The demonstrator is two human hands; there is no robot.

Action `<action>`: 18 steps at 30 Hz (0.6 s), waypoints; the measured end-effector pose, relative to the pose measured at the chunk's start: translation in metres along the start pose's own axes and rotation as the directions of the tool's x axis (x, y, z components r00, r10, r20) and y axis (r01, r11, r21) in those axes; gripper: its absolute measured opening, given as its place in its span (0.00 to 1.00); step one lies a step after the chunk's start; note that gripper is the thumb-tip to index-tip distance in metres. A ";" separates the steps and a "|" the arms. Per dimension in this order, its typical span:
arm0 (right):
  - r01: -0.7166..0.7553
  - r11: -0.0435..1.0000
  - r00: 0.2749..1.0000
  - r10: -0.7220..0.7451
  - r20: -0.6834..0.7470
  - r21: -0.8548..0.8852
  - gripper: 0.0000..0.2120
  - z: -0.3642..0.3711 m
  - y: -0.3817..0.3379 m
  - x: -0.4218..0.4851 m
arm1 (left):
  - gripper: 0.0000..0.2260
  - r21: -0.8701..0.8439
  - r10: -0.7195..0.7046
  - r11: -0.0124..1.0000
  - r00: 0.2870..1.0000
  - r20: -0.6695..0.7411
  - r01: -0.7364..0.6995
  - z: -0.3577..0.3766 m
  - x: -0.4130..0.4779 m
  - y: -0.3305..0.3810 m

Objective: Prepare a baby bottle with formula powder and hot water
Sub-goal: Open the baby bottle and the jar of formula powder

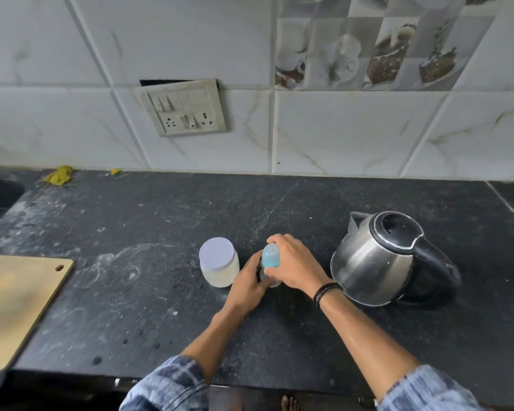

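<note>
Right now both of my hands are on the baby bottle (270, 258), which stands just below the middle of the frame on the dark counter (161, 218). My left hand (248, 284) wraps round the bottle's lower body from the left, fingers curled against it. My right hand (294, 264) comes in from the right and curls over the blue upper part, thumb and fingers closed round the top. The bottle's long axis runs roughly upright, leaning a little toward the top of the frame as the camera sees it. I cannot tell whether the top is screwed tight or already loosened, since my fingers cover the join.

What matters for the coming move is that the top sits directly under my right palm while the left steadies the base, so I judge a twist of the right against the left would open it.

The formula jar (218, 266), its pale lid on, stands just left of my left hand, nearer that hand. The steel kettle (374, 259) stands to the right, lid closed, its spout toward the upper left, near my right wrist and its dark band (324, 292). Neither blocks the bottle, though both are near enough to be knocked by an elbow.

A wooden cutting board (15, 307) lies at the lower left, well apart.
</note>
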State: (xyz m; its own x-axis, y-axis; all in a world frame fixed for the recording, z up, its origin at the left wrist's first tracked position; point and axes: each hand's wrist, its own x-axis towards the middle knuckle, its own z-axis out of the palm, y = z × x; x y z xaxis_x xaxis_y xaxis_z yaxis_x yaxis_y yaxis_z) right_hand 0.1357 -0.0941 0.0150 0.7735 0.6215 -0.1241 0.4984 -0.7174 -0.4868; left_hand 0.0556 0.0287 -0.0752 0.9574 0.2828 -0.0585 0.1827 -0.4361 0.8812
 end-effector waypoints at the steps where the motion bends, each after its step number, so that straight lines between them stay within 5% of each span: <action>1: -0.006 0.999 1.000 0.006 -0.005 -0.033 0.31 0.000 -0.003 0.000 | 0.26 -0.002 0.003 1.000 1.000 -0.002 -0.003 0.000 0.000 -0.001; 8: -0.015 0.972 0.998 -0.001 -0.068 -0.236 0.24 0.006 -0.018 0.001 | 0.27 -0.048 0.014 0.999 1.000 -0.011 -0.014 0.002 -0.003 -0.003; 18: 0.020 0.981 0.999 -0.026 -0.027 -0.193 0.23 0.005 -0.016 0.003 | 0.28 -0.028 0.023 0.999 1.000 -0.012 -0.023 0.004 0.002 -0.013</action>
State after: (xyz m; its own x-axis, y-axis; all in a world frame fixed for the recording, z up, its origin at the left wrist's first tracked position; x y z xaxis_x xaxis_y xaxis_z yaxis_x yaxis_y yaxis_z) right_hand 0.1282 -0.0796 0.0179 0.7708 0.6309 -0.0879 0.5798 -0.7520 -0.3135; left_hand 0.0564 0.0319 -0.0889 0.9585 0.2833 -0.0328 0.1543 -0.4183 0.8951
